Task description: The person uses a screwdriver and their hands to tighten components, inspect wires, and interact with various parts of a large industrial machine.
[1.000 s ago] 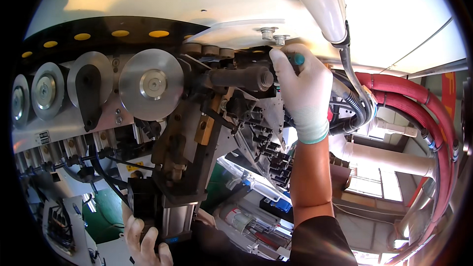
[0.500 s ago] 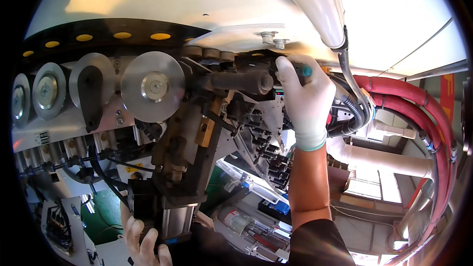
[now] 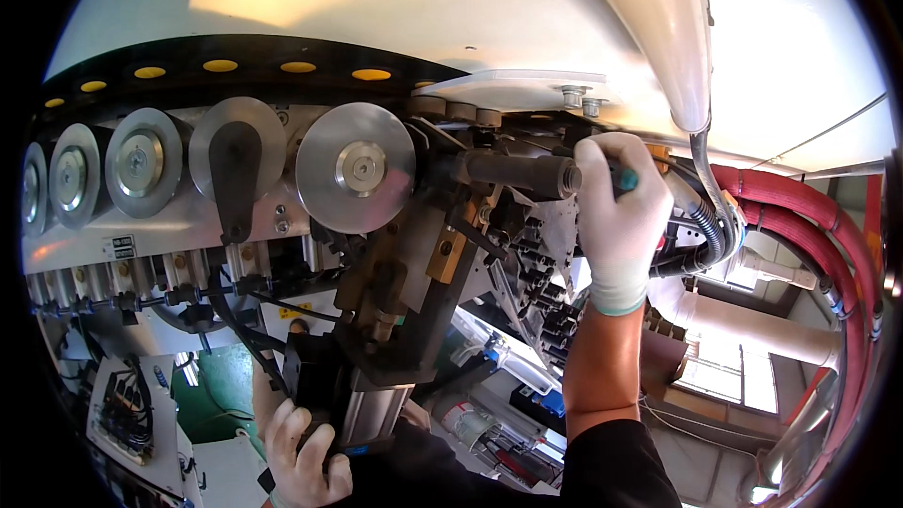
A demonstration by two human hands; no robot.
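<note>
My right hand, in a white knitted glove with a green cuff, is raised at the right of the machine. Its fingers close round a teal-handled tool; only the handle's end shows, and the rest is hidden. Just left of this hand a dark cylindrical shaft juts out. Low down, my left hand, also gloved, has bent fingers against a black block on the machine's underside. Beside that block is a silver cylinder body. The left thumb is hidden.
Large metal discs line the machine's left side. Above them runs a black curved strip with yellow ovals. A pale tube hangs overhead. Thick red hoses curve down the right. Black cables dangle near the left hand.
The view has shifted, so machine and hands stand further right in the picture. My right hand still grips the teal-handled tool, and my left stays by the black block, fingers more curled.
</note>
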